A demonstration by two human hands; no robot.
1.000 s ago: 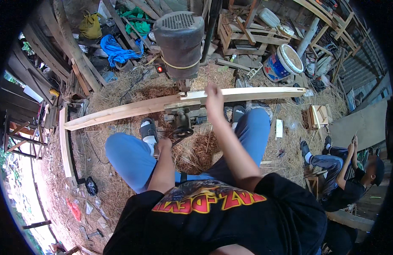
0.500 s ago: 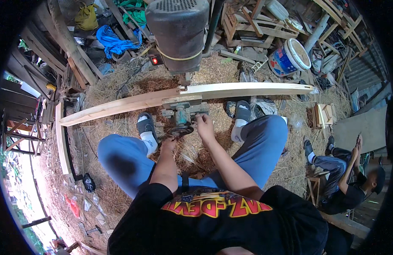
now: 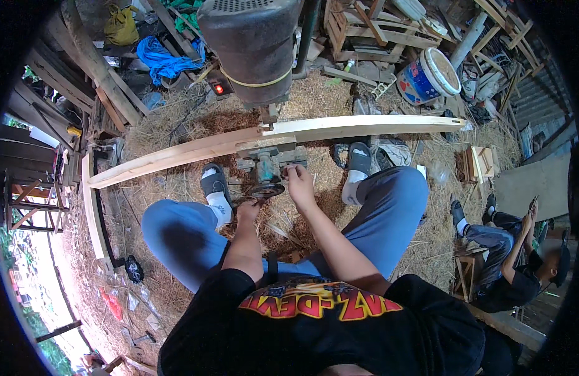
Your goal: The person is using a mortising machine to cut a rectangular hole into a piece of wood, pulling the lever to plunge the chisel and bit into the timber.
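The green machine (image 3: 265,164) under the long plank (image 3: 270,139) is being gripped by the right hand (image 3: 298,180). Its round wheel (image 3: 267,189) is being touched by the curled left hand (image 3: 246,209). A tipped bucket (image 3: 429,75) is lying on the straw.

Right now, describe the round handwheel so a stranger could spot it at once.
Find the long pale plank crossing the straw. Under its middle sits a greenish metal machine block. The handwheel is the dark disc at its near end, between both hands.

black tee, red-yellow print; blue trousers; white socks; dark sandals; bare forearms.
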